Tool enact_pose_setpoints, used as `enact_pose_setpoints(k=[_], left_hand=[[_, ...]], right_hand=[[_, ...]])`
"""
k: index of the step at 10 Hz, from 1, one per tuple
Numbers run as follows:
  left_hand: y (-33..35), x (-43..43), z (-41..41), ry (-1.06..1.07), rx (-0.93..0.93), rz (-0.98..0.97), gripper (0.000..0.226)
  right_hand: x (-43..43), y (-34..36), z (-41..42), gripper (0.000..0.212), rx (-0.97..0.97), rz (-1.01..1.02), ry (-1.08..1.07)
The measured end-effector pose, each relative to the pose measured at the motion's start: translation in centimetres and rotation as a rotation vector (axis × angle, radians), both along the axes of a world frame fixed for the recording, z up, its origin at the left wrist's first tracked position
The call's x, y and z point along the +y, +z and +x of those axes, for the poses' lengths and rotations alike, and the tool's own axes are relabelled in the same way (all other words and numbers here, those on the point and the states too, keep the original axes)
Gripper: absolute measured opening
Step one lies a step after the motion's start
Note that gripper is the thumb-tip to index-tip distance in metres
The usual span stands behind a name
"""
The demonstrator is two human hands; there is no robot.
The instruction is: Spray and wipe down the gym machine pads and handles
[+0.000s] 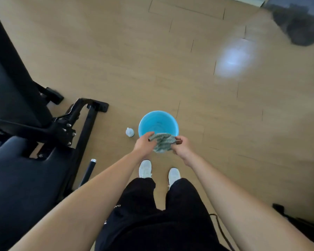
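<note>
Black trousers [179, 205], white shoes [145, 168]

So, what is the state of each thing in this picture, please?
blue bucket: upright on the floor, uncovered; contents unclear.
spray bottle: upright on the floor beside the bucket, untouched.
cloth: bunched, held between both hands over the bucket's near rim.
left hand: grips the cloth.
right hand: grips the cloth.
black seat pad: untouched by either hand.
</note>
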State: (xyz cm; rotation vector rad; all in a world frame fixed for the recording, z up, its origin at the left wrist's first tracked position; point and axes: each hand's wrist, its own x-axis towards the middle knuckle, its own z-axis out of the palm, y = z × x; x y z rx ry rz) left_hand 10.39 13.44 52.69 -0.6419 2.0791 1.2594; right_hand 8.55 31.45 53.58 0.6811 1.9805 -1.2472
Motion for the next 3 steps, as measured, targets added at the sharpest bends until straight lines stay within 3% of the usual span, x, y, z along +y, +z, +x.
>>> enact_pose_setpoints(k=[1, 3], left_hand=[[-2.2, -0.3, -1.6, -0.208, -0.128, -0.041, 0.075], [-0.7, -0.1, 1.1, 0.022, -0.192, -0.065, 0.028]], right_hand=[[0.0, -0.5, -2.9, 0.078, -0.084, 0.035, 0.178], [2.1, 0.2, -3.7, 0.058, -0.069, 0.097, 0.445]])
